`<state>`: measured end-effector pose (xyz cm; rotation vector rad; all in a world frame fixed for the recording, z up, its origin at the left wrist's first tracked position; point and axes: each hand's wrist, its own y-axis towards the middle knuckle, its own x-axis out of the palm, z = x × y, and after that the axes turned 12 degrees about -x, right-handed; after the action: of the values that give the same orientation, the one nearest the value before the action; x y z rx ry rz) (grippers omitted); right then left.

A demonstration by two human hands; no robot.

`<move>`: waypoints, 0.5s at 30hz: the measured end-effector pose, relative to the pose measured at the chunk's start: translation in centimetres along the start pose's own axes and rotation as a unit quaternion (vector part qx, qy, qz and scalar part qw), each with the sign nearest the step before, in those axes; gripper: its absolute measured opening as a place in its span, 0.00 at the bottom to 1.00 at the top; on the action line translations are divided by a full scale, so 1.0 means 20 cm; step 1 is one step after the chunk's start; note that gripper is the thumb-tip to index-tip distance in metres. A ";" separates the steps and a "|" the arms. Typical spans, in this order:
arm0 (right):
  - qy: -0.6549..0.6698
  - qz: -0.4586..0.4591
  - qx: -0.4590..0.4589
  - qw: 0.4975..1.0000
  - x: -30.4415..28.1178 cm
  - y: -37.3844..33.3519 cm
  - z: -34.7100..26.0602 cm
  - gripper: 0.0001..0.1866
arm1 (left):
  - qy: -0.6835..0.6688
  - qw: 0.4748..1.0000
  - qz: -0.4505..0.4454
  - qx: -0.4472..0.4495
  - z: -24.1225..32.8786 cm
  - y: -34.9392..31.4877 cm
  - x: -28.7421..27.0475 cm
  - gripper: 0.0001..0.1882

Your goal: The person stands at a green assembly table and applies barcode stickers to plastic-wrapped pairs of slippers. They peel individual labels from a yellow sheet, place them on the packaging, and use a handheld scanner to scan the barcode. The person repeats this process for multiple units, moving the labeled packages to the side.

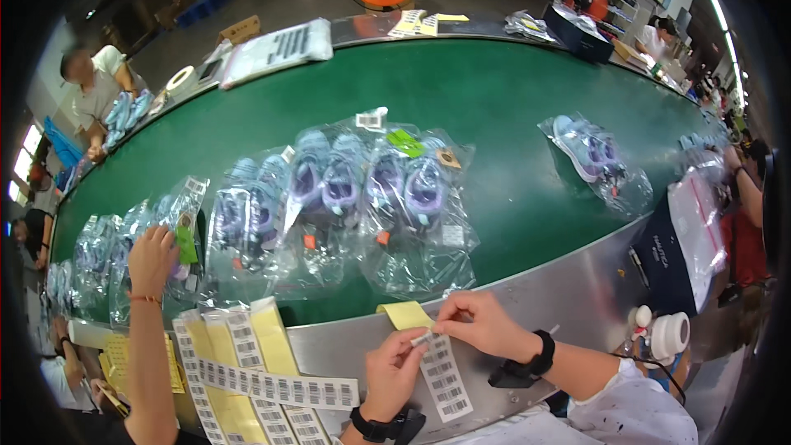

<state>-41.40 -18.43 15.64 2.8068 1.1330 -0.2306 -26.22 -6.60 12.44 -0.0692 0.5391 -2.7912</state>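
My left hand point(391, 369) is closed, with thumb and fingers pinched on the upper part of a white strip of barcode stickers point(446, 383). My right hand point(480, 323) is closed too, its thumb and forefinger pinching at the strip's top edge beside the left fingertips. Whether a single sticker is coming loose there is too small to tell. A yellow backing piece point(405, 314) sticks out just beyond the fingers, over the metal edge. Ahead of my hands lie light-blue shoes point(405, 181) in clear plastic bags, with green and orange tags.
More barcode sheets point(255, 371) lie on the metal ledge point(346, 346) to my left. A co-worker's arm point(152, 268) reaches across to bagged shoes on the green belt point(511, 222). Another bagged pair point(581, 148) lies farther right. A dark box point(659, 255) stands at the right edge.
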 end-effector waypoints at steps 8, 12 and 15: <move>-0.093 0.049 -0.031 0.994 0.05 -0.05 0.05 0.05 | -0.003 0.999 -0.020 0.049 -0.05 0.00 0.01 0.16; -0.080 0.033 0.018 0.996 0.10 -0.11 0.00 0.05 | -0.037 0.995 -0.015 0.096 -0.17 0.06 0.04 0.15; -0.052 0.042 0.027 0.997 0.10 -0.11 0.04 0.05 | -0.021 0.985 0.032 0.171 -0.20 0.05 0.06 0.12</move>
<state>-41.66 -15.69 14.34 2.8442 0.9977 -0.4009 -27.55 -6.49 8.35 -0.0361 0.0459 -2.7675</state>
